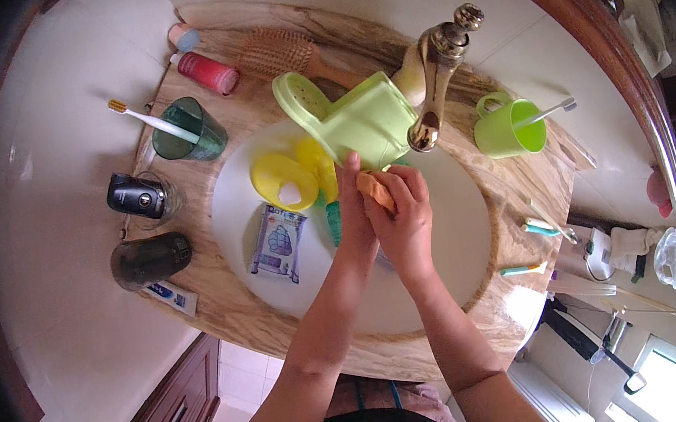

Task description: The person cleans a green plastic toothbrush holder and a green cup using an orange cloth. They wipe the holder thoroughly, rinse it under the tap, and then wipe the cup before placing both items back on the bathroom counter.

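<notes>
My left hand (356, 193) is on a light green plastic holder (360, 125) shaped like a boot, held above the white washbasin (447, 249); its thumb lies along the lower edge. My right hand (402, 204) is closed on a crumpled orange cloth or sponge (377, 192), pressed close beside the left hand and the green holder. Under them in the basin lie a yellow object with a round end (283, 179), a teal piece (334, 222) partly hidden by my left forearm, and a printed packet (279, 242). The brass faucet (436, 89) reaches over the holder's right side.
On the marble-look counter (212, 249) stand a dark green cup (189, 131) with a toothbrush, a pink bottle (206, 72), a wooden hairbrush (278, 50), a dark jar (151, 260) and a toothpaste tube (174, 297). A lime mug (505, 128) and several small brushes are at the right.
</notes>
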`<state>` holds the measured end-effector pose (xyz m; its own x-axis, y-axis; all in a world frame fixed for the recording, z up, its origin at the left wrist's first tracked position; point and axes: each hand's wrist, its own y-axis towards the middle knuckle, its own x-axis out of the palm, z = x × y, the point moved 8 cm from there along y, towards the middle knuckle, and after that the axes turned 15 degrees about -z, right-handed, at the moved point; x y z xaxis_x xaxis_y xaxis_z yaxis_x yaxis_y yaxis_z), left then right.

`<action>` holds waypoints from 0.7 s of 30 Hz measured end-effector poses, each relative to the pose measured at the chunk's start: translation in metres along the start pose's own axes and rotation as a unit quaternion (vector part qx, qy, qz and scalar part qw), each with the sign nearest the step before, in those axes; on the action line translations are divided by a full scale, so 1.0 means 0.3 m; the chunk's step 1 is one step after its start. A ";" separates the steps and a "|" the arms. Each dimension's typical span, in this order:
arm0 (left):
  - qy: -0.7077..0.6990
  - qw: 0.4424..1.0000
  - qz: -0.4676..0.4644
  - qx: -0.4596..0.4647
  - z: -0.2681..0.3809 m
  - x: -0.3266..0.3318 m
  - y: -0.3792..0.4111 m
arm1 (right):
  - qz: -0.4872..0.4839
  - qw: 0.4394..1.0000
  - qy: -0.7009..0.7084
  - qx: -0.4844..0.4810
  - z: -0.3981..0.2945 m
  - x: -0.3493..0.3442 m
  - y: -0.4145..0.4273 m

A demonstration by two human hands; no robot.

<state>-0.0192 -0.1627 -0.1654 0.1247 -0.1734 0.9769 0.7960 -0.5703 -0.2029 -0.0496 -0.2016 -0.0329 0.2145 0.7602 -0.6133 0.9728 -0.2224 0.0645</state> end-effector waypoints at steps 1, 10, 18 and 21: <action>0.042 0.999 0.000 0.007 0.015 0.013 0.002 | 0.012 0.999 -0.037 -0.011 -0.012 -0.003 -0.007; 0.054 0.998 0.030 -0.014 -0.001 0.092 -0.007 | 0.049 0.997 -0.047 -0.027 0.007 -0.069 -0.108; 0.135 0.980 0.009 0.148 0.074 0.172 0.010 | 0.132 0.859 0.459 0.185 0.346 -0.105 -0.174; 0.128 0.981 -0.016 0.143 0.061 0.187 0.010 | 0.141 0.766 0.609 0.147 0.253 -0.071 -0.192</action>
<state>0.0010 -0.1595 -0.1099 -0.0258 -0.3761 0.9262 0.9354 -0.3359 -0.1103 -0.1168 -0.2513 -0.0831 0.5092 0.6226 0.5942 0.8494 -0.4747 -0.2305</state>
